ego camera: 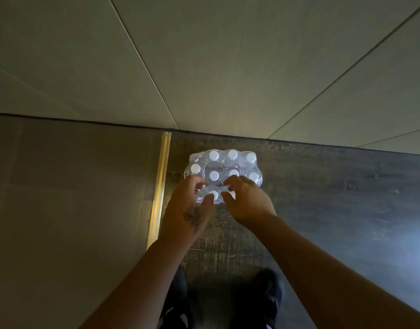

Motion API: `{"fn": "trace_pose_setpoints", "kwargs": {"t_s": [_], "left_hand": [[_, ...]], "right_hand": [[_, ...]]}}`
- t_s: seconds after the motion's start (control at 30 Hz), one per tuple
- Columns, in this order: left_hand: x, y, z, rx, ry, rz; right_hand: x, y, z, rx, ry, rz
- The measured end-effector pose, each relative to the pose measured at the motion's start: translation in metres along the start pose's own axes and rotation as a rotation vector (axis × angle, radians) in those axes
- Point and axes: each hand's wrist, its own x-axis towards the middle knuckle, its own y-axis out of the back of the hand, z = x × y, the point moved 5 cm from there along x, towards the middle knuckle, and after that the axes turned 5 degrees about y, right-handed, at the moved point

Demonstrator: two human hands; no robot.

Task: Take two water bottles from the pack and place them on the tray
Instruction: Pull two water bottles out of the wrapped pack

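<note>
A shrink-wrapped pack of water bottles with white caps stands on the dark wood floor against the wall. Both hands are on its near edge. My left hand, with a tattoo on its back, has its fingers curled into the plastic wrap at the near left. My right hand pinches the wrap at the near right. Between the two thumbs shows one white cap of a near-row bottle. No tray is in view.
A tiled wall rises right behind the pack. A brass floor strip runs left of the pack, with paler flooring beyond it. My dark shoes stand below the pack.
</note>
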Motion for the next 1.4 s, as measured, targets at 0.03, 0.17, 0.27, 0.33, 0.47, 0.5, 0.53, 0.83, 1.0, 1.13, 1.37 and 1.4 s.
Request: {"fn": "trace_pose_setpoints", "kwargs": {"t_s": [0.03,0.17,0.27,0.33,0.47,0.5,0.53,0.83,1.0,1.13,1.37,1.4], "left_hand": [[0.006,-0.005,-0.011,-0.011,-0.002,0.006],[0.030,-0.023,-0.043,-0.016,0.030,-0.024],[0.043,-0.029,-0.054,-0.030,0.052,0.005],[0.049,-0.032,-0.057,-0.056,0.067,0.008],[0.050,-0.033,-0.053,-0.070,0.032,-0.008],[0.050,-0.032,-0.051,-0.072,0.032,-0.014],[0.051,-0.032,-0.050,-0.069,0.034,-0.017],[0.059,-0.017,-0.025,-0.112,0.050,-0.066],[0.064,-0.011,0.001,-0.138,0.050,-0.134],[0.062,-0.016,0.014,-0.158,0.069,-0.154],[0.054,-0.022,0.003,-0.280,0.123,-0.225],[0.053,-0.020,-0.001,-0.284,0.133,-0.231]], "right_hand": [[0.014,-0.013,0.003,-0.035,0.012,-0.011],[0.062,-0.056,0.010,-0.186,0.083,-0.045],[0.082,-0.079,0.016,-0.286,0.098,-0.054],[0.093,-0.084,0.018,-0.322,0.091,-0.027],[0.100,-0.081,0.015,-0.330,0.135,0.022],[0.100,-0.077,0.014,-0.327,0.149,0.025],[0.098,-0.072,0.014,-0.312,0.157,0.026],[0.041,0.040,-0.015,0.169,0.179,0.059],[0.024,0.121,-0.039,0.342,0.243,0.166],[0.022,0.151,-0.056,0.428,0.297,0.201],[0.038,0.136,-0.055,0.489,0.330,0.265],[0.042,0.129,-0.048,0.541,0.287,0.266]]}}
